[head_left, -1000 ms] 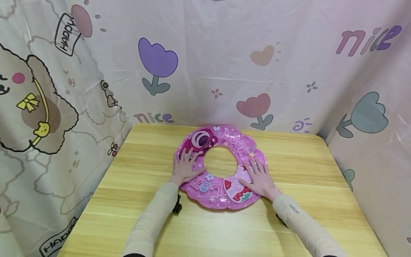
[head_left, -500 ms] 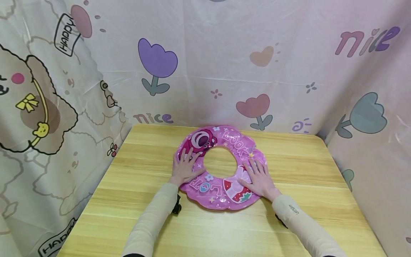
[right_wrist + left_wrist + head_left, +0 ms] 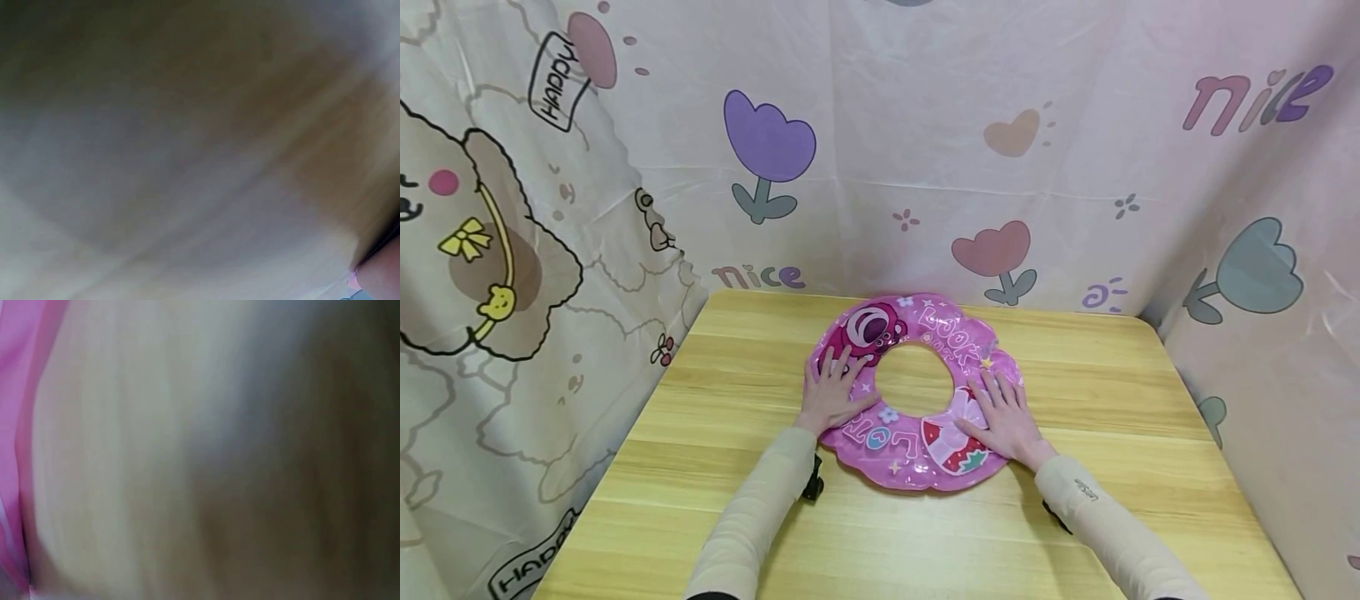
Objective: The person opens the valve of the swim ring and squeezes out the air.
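Note:
A pink inflatable swim ring (image 3: 880, 462) lies flat on the wooden table, printed with a bear, lettering and a strawberry. My left hand (image 3: 832, 398) rests on its left side, fingers spread over the bear print and thumb toward the centre hole. On the right side, beside the strawberry print, my right hand (image 3: 1009, 421) lies with fingers straight and spread. In the left wrist view the edge of the swim ring (image 3: 12, 425) shows at the left, and the rest is blurred tabletop. The right wrist view is mostly blurred table, with a bit of the hand at the lower right corner.
The wooden table (image 3: 715, 450) reaches back to a patterned cloth backdrop (image 3: 880, 125) with flowers and lettering. Cloth also hangs along the left and right sides. A black wrist device (image 3: 812, 479) sits under the left sleeve.

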### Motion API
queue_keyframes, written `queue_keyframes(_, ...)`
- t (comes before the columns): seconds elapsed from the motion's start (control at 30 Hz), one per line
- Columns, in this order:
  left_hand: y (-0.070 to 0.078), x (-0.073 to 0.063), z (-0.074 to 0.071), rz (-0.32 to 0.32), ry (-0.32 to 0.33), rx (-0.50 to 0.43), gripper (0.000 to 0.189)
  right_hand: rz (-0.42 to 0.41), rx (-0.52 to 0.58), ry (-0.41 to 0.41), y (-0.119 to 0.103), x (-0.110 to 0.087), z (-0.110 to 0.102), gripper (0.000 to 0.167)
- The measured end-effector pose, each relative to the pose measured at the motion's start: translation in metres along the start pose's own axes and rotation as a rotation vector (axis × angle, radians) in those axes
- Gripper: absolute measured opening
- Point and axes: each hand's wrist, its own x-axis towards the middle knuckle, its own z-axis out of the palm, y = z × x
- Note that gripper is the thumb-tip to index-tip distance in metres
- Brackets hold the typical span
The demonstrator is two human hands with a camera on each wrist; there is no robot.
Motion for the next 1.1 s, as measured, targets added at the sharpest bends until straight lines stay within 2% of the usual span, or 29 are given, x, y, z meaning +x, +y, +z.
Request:
queue_keyframes(0.2,0.002,0.003,-0.001,-0.01,-0.004,0.022,0.091,-0.009,0.019,0.012,0.002,0.002,0.0,0.093)
queue_keyframes(0.3,0.004,0.008,-0.004,-0.034,0.008,-0.006,0.086,-0.002,0.057,0.03,0.002,0.007,0.0,0.093)
queue_keyframes(0.47,0.009,0.015,-0.008,-0.104,0.03,-0.1,0.071,0.054,0.146,0.095,0.0,0.019,-0.001,0.078)
queue_keyframes(0.6,0.011,0.02,-0.006,-0.122,0.044,-0.1,0.068,0.106,0.174,0.117,-0.001,0.028,-0.001,0.071)
queue_keyframes(0.7,0.011,0.024,-0.004,-0.123,0.043,-0.077,0.071,0.126,0.182,0.099,0.001,0.031,-0.002,0.074)
queue_keyframes(0.93,0.011,0.027,-0.007,-0.121,-0.048,-0.081,0.076,0.157,0.137,0.028,0.004,0.031,-0.001,0.085)
queue_keyframes(1.1,0.012,0.031,-0.011,-0.137,-0.047,-0.121,0.082,0.166,0.112,0.027,0.003,0.032,-0.001,0.088)
